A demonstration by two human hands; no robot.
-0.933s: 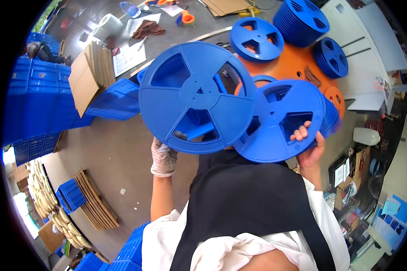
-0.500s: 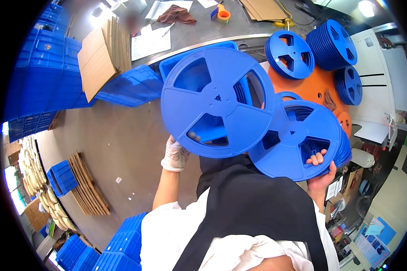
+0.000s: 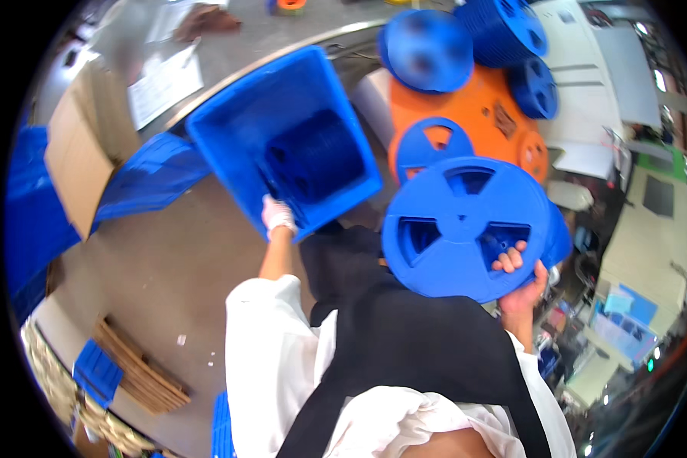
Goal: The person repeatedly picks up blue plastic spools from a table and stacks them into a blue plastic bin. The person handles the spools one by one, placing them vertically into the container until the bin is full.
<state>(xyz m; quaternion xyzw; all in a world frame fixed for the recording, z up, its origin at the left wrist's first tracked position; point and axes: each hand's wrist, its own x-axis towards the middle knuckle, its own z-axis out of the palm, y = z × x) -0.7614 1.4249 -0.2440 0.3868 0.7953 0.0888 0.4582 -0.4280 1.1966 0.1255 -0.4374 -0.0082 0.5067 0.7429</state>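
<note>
On the orange tabletop, the windows of one blue reel are blurred into smudges. The tall reel stack and the tape roll are cut off by the upper edge. Whether anything is held by the blurred left grip cannot be told. The right grip is partly hidden by the front reel.

Text: none readable | paper sheet: possibly printed, too blurred

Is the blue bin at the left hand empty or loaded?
Partly loaded: dark blue reels sit inside the blue bin, near the left hand, while bare blue plastic shows at its far-left part.
</note>
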